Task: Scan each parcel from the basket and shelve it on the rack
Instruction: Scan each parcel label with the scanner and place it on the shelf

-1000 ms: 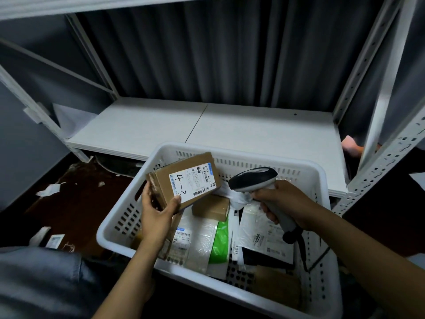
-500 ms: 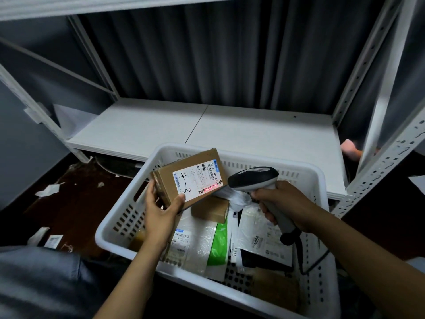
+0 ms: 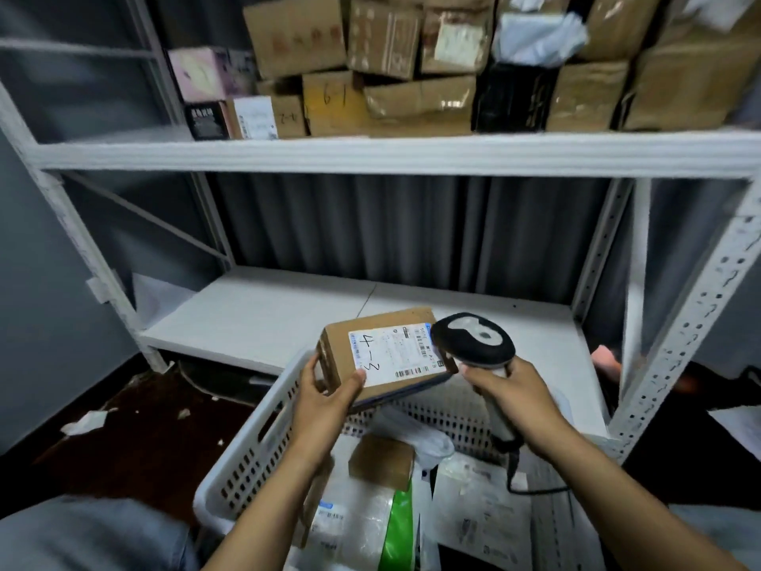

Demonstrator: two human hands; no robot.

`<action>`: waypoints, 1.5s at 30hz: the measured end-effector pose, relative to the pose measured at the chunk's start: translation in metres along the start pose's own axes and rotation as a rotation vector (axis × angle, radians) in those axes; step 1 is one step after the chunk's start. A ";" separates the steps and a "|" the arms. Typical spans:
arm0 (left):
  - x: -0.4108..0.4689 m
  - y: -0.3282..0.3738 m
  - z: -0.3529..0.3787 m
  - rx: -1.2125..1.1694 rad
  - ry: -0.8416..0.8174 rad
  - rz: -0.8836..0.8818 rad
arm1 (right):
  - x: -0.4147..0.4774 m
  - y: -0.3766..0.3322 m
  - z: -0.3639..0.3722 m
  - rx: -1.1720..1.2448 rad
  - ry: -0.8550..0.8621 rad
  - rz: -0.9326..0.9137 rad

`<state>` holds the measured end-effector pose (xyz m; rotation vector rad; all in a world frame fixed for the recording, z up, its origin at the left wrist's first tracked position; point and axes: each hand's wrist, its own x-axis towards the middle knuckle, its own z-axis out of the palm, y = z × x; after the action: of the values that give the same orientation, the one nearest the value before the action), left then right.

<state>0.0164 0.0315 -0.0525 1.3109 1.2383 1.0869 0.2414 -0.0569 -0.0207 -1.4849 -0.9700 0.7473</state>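
Hands apart: grips parcel w/ left hand, label up, above basket; clutches scanner w/ right hand, just beside parcel's right end. Long axis left-right; rack shelf straight ahead, left hand nearer.

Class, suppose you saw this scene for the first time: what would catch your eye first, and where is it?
First the brown box marked 4-3, held in the left hand at centre, with the scanner in the right hand beside its label. Next, the cartons crammed on the upper shelf. Below the hands, a white basket holds more parcels.
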 end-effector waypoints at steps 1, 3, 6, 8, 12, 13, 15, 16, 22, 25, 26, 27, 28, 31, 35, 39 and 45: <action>0.001 0.012 0.001 -0.017 -0.007 0.005 | 0.000 -0.010 0.003 0.009 0.004 -0.029; 0.003 0.040 0.000 -0.084 -0.008 0.008 | 0.001 -0.034 0.006 0.058 0.006 -0.072; 0.007 0.084 -0.009 -0.116 -0.070 0.043 | 0.005 -0.075 0.011 0.166 0.027 -0.086; 0.011 0.112 -0.019 -0.124 -0.121 0.079 | 0.010 -0.103 0.015 0.242 0.066 -0.104; 0.021 0.167 -0.045 -0.056 -0.256 0.194 | 0.021 -0.159 0.026 0.294 0.115 -0.196; 0.027 0.180 -0.054 -0.022 -0.292 0.244 | 0.024 -0.174 0.030 0.295 0.113 -0.220; 0.042 0.199 -0.070 0.079 -0.354 0.321 | 0.031 -0.200 0.038 0.287 0.117 -0.250; 0.048 0.209 -0.078 0.144 -0.375 0.355 | 0.035 -0.211 0.042 0.283 0.122 -0.262; 0.074 0.256 -0.112 0.347 -0.155 0.536 | 0.075 -0.267 0.071 0.198 0.117 -0.282; 0.093 0.273 -0.120 0.266 -0.040 0.600 | 0.094 -0.292 0.088 0.156 0.098 -0.288; 0.099 0.280 -0.121 0.259 0.009 0.616 | 0.101 -0.301 0.091 0.149 0.102 -0.295; 0.103 0.286 -0.121 0.255 0.053 0.628 | 0.107 -0.309 0.094 0.140 0.111 -0.302; 0.110 0.294 -0.120 0.254 0.102 0.637 | 0.118 -0.318 0.095 0.138 0.124 -0.311; 0.130 0.317 -0.118 0.245 0.258 0.664 | 0.146 -0.341 0.093 0.127 0.160 -0.321; 0.162 0.353 -0.112 0.237 0.422 0.668 | 0.181 -0.369 0.087 0.044 0.157 -0.362; 0.203 0.391 -0.097 0.260 0.500 0.671 | 0.213 -0.396 0.083 0.030 0.231 -0.406; 0.258 0.434 -0.051 0.409 0.520 0.669 | 0.251 -0.419 0.072 -0.008 0.249 -0.419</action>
<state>0.0328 0.2980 0.3789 1.9109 1.4924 1.7960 0.2254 0.2008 0.3996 -1.2851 -1.0445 0.2502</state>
